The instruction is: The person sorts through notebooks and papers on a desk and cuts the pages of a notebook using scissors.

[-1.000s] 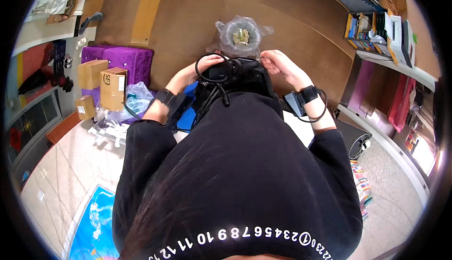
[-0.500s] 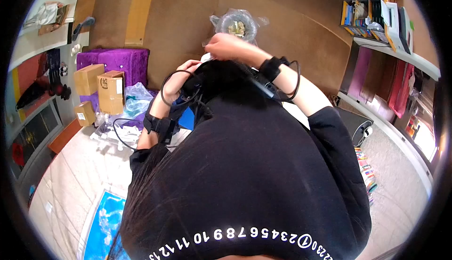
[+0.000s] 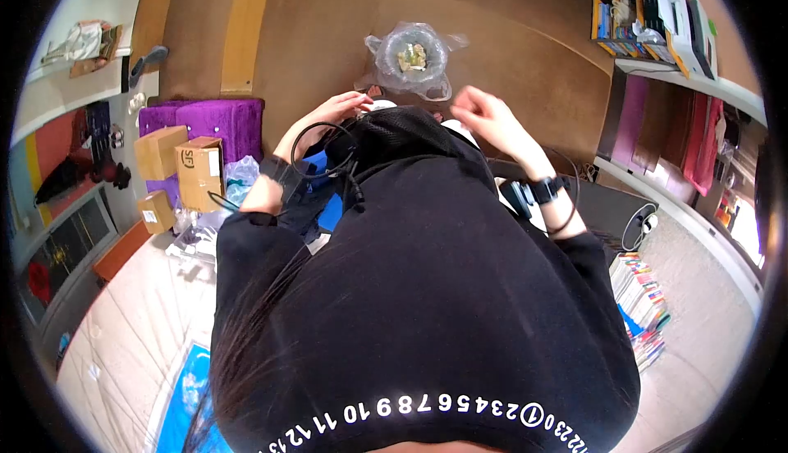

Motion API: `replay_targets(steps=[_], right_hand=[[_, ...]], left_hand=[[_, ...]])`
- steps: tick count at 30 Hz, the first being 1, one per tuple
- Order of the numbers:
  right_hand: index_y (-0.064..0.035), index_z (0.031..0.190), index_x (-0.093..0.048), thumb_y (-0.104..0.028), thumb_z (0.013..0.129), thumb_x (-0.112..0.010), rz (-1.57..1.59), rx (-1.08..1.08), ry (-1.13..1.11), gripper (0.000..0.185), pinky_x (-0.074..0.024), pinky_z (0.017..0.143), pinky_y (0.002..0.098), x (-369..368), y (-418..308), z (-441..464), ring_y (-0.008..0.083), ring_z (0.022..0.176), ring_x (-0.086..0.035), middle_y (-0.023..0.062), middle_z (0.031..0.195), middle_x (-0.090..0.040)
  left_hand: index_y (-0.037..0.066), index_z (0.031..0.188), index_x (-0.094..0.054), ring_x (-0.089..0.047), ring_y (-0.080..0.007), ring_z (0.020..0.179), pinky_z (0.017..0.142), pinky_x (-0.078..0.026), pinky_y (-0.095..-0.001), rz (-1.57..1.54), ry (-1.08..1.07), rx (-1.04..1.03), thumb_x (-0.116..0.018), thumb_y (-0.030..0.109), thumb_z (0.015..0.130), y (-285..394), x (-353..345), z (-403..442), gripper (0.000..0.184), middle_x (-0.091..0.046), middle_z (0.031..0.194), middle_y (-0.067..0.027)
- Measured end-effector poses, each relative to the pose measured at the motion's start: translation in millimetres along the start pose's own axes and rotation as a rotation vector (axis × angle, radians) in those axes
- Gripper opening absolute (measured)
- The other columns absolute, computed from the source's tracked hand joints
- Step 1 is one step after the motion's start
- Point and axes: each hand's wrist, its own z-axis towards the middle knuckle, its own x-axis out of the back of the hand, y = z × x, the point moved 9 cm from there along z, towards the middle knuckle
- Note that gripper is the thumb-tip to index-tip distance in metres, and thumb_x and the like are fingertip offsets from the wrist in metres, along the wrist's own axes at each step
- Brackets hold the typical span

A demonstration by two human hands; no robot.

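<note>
My left hand [image 3: 341, 107] reaches in from the left, its fingers stretched out beside a small white thing [image 3: 379, 105] at the upper edge of the black mesh fabric [image 3: 406, 129] on my lap. Nothing shows in its grasp. On the other side of the fabric, my right hand [image 3: 486, 115] is raised with its fingers curled together; what they hold, if anything, is too small and blurred to tell. Beyond both hands, a round bin [image 3: 443, 57] lined with clear plastic stands on the brown floor, with pale and greenish scraps inside.
Cardboard boxes [image 3: 199, 176] lean by a purple velvet seat [image 3: 240, 125] on the left. A shelf of books [image 3: 624, 28] is at the upper right. Stacked books [image 3: 640, 293] lie at lower right. Black cables [image 3: 316, 176] loop from both wrists.
My right hand has swung back to the right, away from the left hand and the front of the bin. My left hand has moved slightly right and up, its fingers straighter.
</note>
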Motion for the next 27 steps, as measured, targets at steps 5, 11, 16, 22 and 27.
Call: replay_targets(steps=[5, 11, 16, 22, 27], right_hand=[[-0.0048, 0.095, -0.056, -0.009, 0.091, -0.06, 0.326, -0.159, -0.107, 0.007, -0.0445, 0.062, 0.0226, -15.6, 43.3, -96.1, 0.0056, 0.067, -0.052, -0.002, 0.075, -0.058], [-0.0046, 0.094, -0.056, -0.013, 0.094, -0.058, 0.584, -0.228, 0.233, 0.009, -0.0442, 0.061, 0.0216, -19.7, 90.9, -135.7, 0.0055, 0.067, -0.053, -0.0013, 0.074, -0.058], [-0.0061, 0.086, -0.053, -0.012, 0.092, -0.061, 0.535, -0.251, 0.208, 0.011, -0.0399, 0.057, 0.0192, -33.0, 105.4, -152.9, 0.0027, 0.063, -0.049, -0.0047, 0.068, -0.053], [-0.0071, 0.087, -0.052, -0.006, 0.088, -0.06, 0.585, -0.28, 0.064, 0.008, -0.0369, 0.051, 0.0179, -34.8, 90.0, -162.2, 0.0015, 0.06, -0.047, -0.0066, 0.068, -0.05], [-0.0098, 0.1, -0.05, -0.001, 0.086, -0.053, 0.648, -0.32, 0.002, 0.016, -0.0421, 0.052, 0.0174, -39.0, 111.1, -174.5, 0.0015, 0.062, -0.05, -0.0061, 0.069, -0.051]], left_hand=[[0.005, 0.135, -0.047, -0.039, -0.02, 0.132, 0.112, -0.026, -0.0331, 0.174, -0.342, -0.006, -0.046, 0.042, 0.097, 38.0, -67.9, 15.0, 0.053, -0.045, 0.141, -0.0096], [0.009, 0.14, -0.041, -0.032, -0.0165, 0.135, 0.11, -0.027, -0.0314, 0.331, -0.416, 0.063, -0.035, 0.041, 0.102, 46.2, -92.7, 13.5, 0.051, -0.037, 0.144, -0.0051], [0.007, 0.139, -0.042, -0.036, -0.0176, 0.133, 0.108, -0.031, -0.033, 0.377, -0.269, 0.236, -0.033, 0.044, 0.102, 7.6, -56.8, 28.4, 0.052, -0.037, 0.146, -0.0058], [0.007, 0.138, -0.043, -0.043, -0.0184, 0.128, 0.106, -0.035, -0.0334, 0.157, -0.006, 0.283, -0.036, 0.044, 0.101, -13.9, -7.5, -0.9, 0.053, -0.043, 0.142, -0.0067], [0.007, 0.134, -0.048, -0.056, -0.017, 0.113, 0.096, -0.044, -0.0323, -0.131, 0.125, 0.05, -0.046, 0.04, 0.096, -29.0, 9.2, -64.3, 0.05, -0.058, 0.126, -0.0063]])
